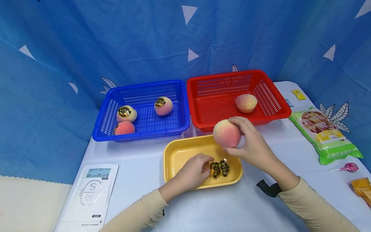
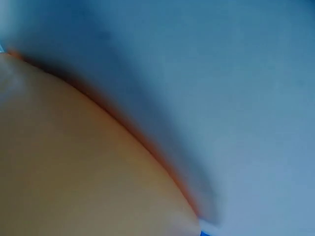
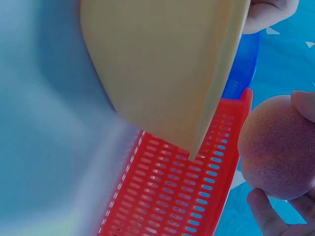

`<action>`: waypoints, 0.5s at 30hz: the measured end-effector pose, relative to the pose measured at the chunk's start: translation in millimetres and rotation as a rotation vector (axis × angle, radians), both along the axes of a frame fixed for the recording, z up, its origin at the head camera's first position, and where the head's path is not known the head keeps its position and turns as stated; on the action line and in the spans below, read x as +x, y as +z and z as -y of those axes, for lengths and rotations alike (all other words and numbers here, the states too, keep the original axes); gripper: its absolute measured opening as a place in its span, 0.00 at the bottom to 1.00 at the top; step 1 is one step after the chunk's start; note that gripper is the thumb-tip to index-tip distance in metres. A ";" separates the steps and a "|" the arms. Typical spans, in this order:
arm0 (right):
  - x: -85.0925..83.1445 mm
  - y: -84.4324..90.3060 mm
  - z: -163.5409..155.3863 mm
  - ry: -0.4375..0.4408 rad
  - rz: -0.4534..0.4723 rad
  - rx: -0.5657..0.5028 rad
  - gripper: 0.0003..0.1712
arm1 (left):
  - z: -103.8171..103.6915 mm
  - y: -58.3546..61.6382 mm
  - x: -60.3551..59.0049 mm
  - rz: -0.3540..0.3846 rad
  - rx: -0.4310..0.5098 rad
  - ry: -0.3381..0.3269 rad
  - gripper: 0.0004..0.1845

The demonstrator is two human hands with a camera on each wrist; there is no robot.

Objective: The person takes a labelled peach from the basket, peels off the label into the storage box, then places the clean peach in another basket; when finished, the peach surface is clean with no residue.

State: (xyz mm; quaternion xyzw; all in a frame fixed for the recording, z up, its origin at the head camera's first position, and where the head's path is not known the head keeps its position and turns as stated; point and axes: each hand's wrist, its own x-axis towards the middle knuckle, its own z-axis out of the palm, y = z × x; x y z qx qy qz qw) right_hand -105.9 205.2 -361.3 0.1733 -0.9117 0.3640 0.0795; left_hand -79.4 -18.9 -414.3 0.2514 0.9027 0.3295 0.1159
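Over the yellow tray [image 1: 178,151], my right hand [image 1: 250,145] holds a pink-and-cream peach [image 1: 227,133] between thumb and fingers, in front of the red basket. In the right wrist view the peach [image 3: 275,147] shows no label, with fingertips around it. My left hand [image 1: 194,170] hangs over the tray with loosely bent fingers, some hidden behind the hand. Right beside its fingertips lie two black-and-gold stickers [image 1: 224,168] in the tray. The left wrist view shows only the tray's blurred outer wall [image 2: 98,172].
A blue basket [image 1: 185,120] contains two peaches with stickers [image 1: 164,106] and a redder peach [image 1: 124,128]. The red basket [image 1: 200,127] holds one peach [image 1: 246,103]. A white pouch [image 1: 91,193] lies left; a green snack bag [image 1: 326,133], lollipop [image 1: 350,167] and orange packet [image 1: 362,190] lie right.
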 end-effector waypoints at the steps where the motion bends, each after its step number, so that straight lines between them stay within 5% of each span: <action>1: 0.0 -0.4 -0.9 -0.006 0.003 -0.004 0.51 | 0.5 0.9 0.4 -0.031 -0.020 0.005 0.18; 8: -3.1 0.1 -9.5 -0.049 0.003 -0.037 0.51 | 12.8 22.7 -3.2 -0.190 -0.038 0.105 0.19; 15: -10.6 3.3 -19.1 -0.073 -0.025 -0.091 0.50 | 38.6 47.1 -34.4 -0.343 -0.018 0.259 0.25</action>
